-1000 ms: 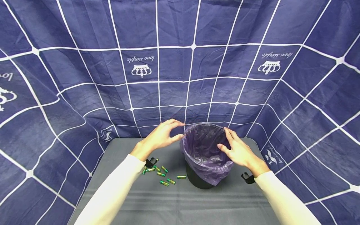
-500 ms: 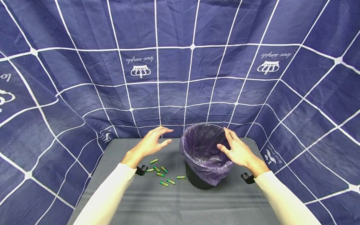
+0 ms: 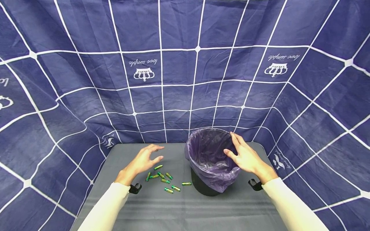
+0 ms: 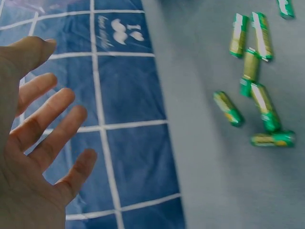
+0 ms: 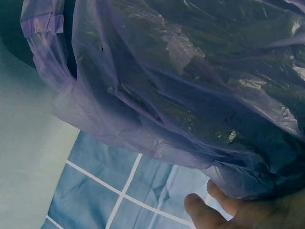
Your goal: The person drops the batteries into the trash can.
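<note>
Above the grey table's left part, my left hand point(image 3: 141, 161) is held in the air, fingers spread and nothing in them. Several green-and-gold batteries point(image 3: 165, 181) lie loose on the table beside and below it; they also show at the right of the left wrist view, one being a battery point(image 4: 228, 109) near the table edge. A black trash bin point(image 3: 202, 184) stands right of them, lined with a purple plastic bag point(image 3: 215, 173) folded over its rim. My right hand point(image 3: 245, 157) holds the bin's right rim, thumb on the inner side, fingers along the outside.
A grey cloth-covered table point(image 3: 162, 211) lies beneath everything. A blue curtain point(image 3: 179, 64) with white grid lines rises at the back and on both sides. Black wrist straps sit on both arms, over white sleeves point(image 3: 107, 205).
My left hand has moved left and towards me, away from the bin's left rim, uncovering the batteries beneath it. My right hand has stayed at the rim.
</note>
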Demonstrator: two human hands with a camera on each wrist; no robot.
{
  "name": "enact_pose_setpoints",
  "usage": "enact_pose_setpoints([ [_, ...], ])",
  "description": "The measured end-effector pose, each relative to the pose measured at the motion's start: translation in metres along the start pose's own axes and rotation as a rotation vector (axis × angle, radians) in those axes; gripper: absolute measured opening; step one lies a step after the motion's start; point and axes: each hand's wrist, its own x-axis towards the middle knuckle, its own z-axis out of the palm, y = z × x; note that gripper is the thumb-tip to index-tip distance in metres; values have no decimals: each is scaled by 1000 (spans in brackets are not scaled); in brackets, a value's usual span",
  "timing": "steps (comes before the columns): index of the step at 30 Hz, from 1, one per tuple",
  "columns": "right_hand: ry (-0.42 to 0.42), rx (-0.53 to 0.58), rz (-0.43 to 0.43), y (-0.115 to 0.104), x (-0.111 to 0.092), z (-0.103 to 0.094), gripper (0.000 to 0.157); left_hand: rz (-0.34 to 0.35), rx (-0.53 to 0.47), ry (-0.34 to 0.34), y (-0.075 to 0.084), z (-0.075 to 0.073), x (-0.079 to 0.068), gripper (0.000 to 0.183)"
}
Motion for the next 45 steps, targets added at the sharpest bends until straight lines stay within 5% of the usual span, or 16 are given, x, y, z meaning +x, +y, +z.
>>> enact_pose_setpoints([
  [11,-2,8,-17,-5,1,2,91,-150,12,-67,-45,28,-52,44],
  [24,1,11,-3,0,-1,1,91,-219,-16,-93,-78,58,-86,54],
  [39,23,10,-6,-1,1,1,88,-210,-10,-111,-89,61,-98,58],
  [45,16,8,1,0,0,2,90,-261,-21,-116,-90,61,-101,52],
])
